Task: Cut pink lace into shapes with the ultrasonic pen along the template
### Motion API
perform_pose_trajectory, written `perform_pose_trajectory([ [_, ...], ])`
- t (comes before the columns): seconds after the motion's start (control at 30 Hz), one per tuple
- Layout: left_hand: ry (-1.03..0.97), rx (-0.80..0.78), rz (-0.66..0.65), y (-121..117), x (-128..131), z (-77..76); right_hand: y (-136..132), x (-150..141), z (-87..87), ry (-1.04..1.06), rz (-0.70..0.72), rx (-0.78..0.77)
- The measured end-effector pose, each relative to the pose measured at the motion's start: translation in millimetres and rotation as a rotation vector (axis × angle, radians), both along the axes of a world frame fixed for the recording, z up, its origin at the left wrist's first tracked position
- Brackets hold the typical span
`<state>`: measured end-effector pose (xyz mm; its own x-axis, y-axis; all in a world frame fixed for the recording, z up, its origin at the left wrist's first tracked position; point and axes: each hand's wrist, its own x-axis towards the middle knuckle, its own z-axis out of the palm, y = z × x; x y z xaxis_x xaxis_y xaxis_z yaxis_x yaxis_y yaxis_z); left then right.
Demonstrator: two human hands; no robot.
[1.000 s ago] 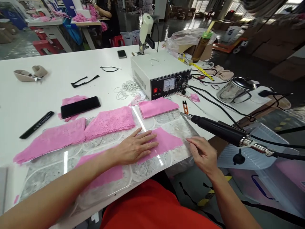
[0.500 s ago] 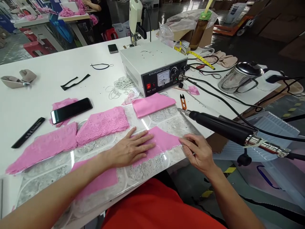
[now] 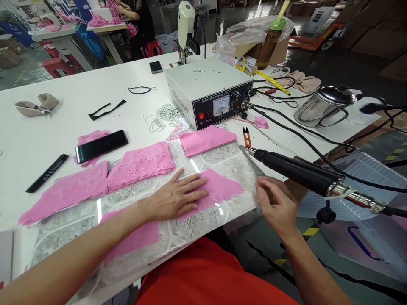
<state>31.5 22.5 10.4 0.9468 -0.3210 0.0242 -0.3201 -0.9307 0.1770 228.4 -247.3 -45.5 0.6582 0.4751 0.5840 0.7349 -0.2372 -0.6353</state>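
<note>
My left hand (image 3: 178,197) lies flat with its fingers spread on a pink fabric piece (image 3: 222,186), pressing it to the grey stone-patterned mat (image 3: 244,169). To the right of that piece, clear of its pointed end, is my right hand (image 3: 280,207). Its fingers are loosely bent and somewhat blurred, with nothing visible in them. Under my left forearm lies another pink piece (image 3: 136,237), partly covered. A black handheld welding tool (image 3: 292,171) rests above my right hand, its metal tip pointing left. Orange thread snips (image 3: 246,137) are beside the tip.
Pink lace stacks (image 3: 141,165) and a folded pink stack (image 3: 208,140) lie along the mat's far side. Behind stands a control box (image 3: 210,89) with cables. A phone (image 3: 101,146), a black cutter-like tool (image 3: 47,173) and a glass jug (image 3: 324,106) are around.
My right hand has let go of the fabric's right corner and moved right, away from it. My left hand stays flat on the piece. The view has shifted slightly.
</note>
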Motion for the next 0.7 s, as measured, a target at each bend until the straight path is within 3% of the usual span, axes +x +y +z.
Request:
perform_pose_trajectory([
  [0.07, 0.004, -0.007, -0.005, -1, 2, 1.4, 1, 7, -2.3, 0.255, -0.038, 0.129],
  [0.13, -0.001, -0.013, -0.019, -2, 5, 1.0, 7, 16, -5.7, 0.428, 0.013, 0.260],
  [0.33, -0.046, -0.021, -0.047, -1, 7, -5.2, 54, 31, -5.1, 0.431, 0.014, 0.565],
  [0.5, -0.073, -0.031, -0.042, 1, 6, -7.1, 77, 43, 22.7, 0.381, -0.186, 0.809],
  [0.6, -0.083, -0.038, -0.047, 0, 6, -8.5, 62, 44, 46.4, 0.390, -0.194, 0.873],
  [0.7, -0.103, -0.050, -0.058, -1, 7, -10.6, 36, 36, 68.3, 0.437, -0.101, 0.891],
])
